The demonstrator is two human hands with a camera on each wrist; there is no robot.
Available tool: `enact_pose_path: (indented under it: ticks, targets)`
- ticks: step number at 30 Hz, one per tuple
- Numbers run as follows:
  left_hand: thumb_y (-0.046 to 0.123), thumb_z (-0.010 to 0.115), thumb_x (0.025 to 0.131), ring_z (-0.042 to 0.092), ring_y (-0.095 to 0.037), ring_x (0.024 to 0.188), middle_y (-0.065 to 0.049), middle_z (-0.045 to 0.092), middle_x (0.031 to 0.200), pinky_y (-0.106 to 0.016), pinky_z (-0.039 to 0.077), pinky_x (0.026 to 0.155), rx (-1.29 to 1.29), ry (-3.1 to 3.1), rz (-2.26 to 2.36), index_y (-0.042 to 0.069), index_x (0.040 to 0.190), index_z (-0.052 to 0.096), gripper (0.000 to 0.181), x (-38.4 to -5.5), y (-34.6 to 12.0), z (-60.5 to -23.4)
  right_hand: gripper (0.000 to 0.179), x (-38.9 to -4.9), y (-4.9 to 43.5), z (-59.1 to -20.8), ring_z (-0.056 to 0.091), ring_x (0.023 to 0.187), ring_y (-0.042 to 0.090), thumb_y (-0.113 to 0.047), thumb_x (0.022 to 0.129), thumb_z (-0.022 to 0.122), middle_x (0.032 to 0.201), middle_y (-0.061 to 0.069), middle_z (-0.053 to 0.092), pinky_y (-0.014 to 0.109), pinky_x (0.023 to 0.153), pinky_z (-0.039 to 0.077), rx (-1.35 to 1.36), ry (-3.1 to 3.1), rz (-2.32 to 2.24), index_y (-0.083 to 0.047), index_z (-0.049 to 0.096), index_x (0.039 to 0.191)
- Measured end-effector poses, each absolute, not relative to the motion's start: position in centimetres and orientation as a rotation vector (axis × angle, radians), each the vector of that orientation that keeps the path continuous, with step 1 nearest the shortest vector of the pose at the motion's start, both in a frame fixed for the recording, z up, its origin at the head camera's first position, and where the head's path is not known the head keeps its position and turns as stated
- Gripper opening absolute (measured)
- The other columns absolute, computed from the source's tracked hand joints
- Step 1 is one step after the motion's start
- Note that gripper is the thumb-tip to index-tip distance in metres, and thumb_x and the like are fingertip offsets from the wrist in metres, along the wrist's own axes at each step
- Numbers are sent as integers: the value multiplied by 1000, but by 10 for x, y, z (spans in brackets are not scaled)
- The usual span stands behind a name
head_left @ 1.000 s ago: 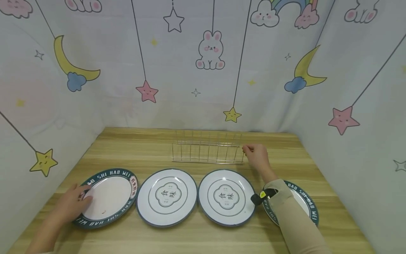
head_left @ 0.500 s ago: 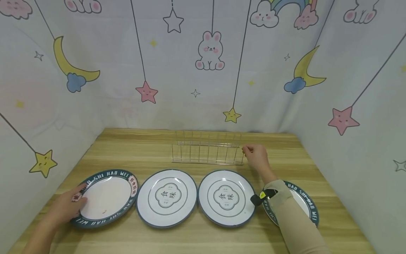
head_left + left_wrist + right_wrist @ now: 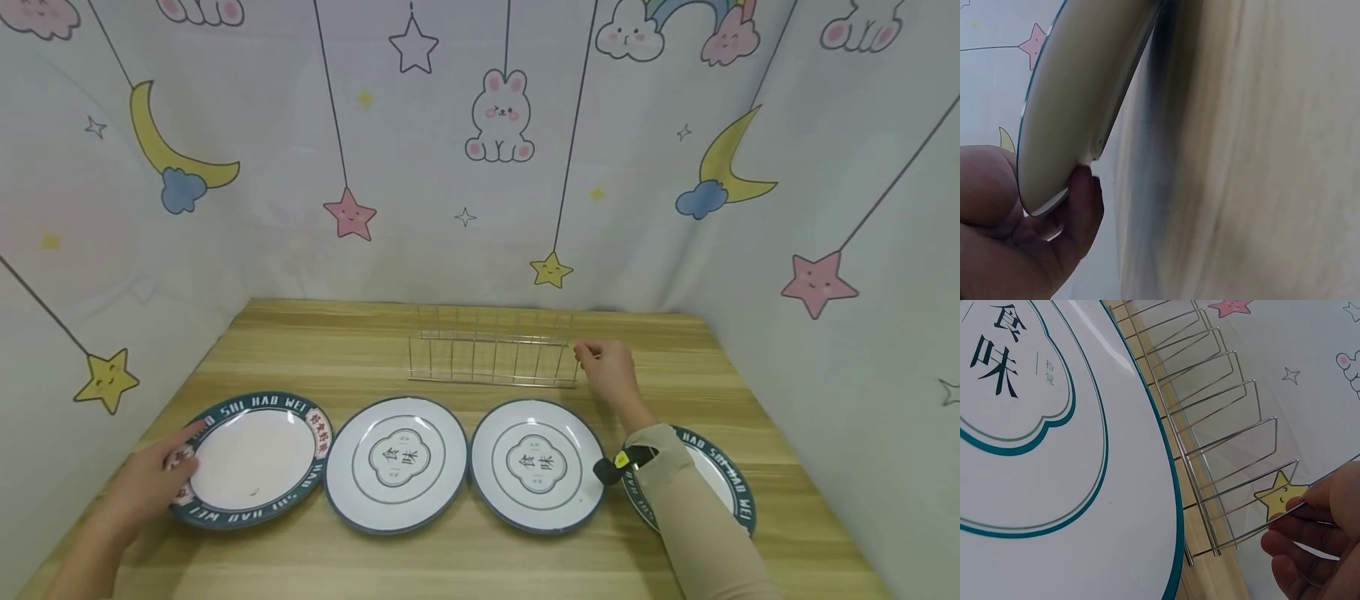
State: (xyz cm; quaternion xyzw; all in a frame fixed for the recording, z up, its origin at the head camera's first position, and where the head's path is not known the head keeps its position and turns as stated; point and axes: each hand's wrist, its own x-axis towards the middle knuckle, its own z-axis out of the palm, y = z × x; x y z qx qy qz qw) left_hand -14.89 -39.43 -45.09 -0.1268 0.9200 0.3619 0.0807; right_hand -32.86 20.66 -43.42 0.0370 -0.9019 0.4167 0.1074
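Note:
My left hand [image 3: 146, 487] grips the left edge of a white plate [image 3: 251, 458] with a dark green lettered rim. In the left wrist view, the thumb and fingers [image 3: 1085, 206] pinch that edge, and the plate's underside [image 3: 1075, 94] is tilted up off the table there. My right hand [image 3: 609, 371] pinches the end wire of a metal wire dish rack [image 3: 491, 383], which stands at the back of the table. Up close in the right wrist view, thumb and fingers hold the wire at the rack's [image 3: 1275, 434] near end. No plates stand in the rack's slots.
Two white plates [image 3: 395, 475] [image 3: 525, 521] with thin blue rims and a central emblem lie side by side in the middle. Under the right forearm lies another green-rimmed plate [image 3: 738, 492], partly hidden. A patterned cloth [image 3: 420, 258] surrounds the wooden table [image 3: 337, 567].
My left hand has shifted outward to the green-rimmed plate's left edge, uncovering more of its rim. That plate has moved up slightly. The right hand stays on the rack.

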Motion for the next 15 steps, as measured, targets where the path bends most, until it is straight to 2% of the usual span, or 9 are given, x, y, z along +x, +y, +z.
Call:
enact_pose_path:
  ticks: [6, 11, 14, 15]
  targets:
    - [35, 44, 95, 3, -57, 123, -36, 5, 140, -71, 10, 92, -368, 2770, 1145, 11, 145, 16, 62, -147, -391, -445, 27, -329, 205, -433, 61, 76, 19, -28, 93, 52, 88, 11, 66, 32, 62, 53, 93, -2647, 1222, -6, 69, 96]
    - [43, 45, 93, 2, -55, 125, -34, 8, 141, -71, 12, 93, -449, 2790, 1224, 12, 143, 23, 63, -145, -388, -444, 31, -329, 204, -432, 58, 72, 19, -25, 93, 52, 87, 11, 66, 30, 56, 51, 92, -2639, 1251, -5, 63, 114]
    - [43, 48, 92, 11, -52, 126, -32, 11, 142, -65, 25, 94, -537, 2810, 1265, 12, 141, 29, 61, -144, -385, -441, 34, -327, 202, -430, 58, 73, 19, -24, 93, 51, 89, 12, 66, 29, 56, 51, 86, -2650, 1260, -6, 57, 122]
    - [42, 49, 92, 21, -49, 125, -32, 14, 142, -59, 33, 93, -573, 2813, 1280, 12, 140, 31, 60, -144, -384, -440, 35, -326, 202, -430, 59, 74, 20, -24, 94, 51, 90, 12, 66, 29, 57, 51, 84, -2656, 1261, -7, 57, 123]
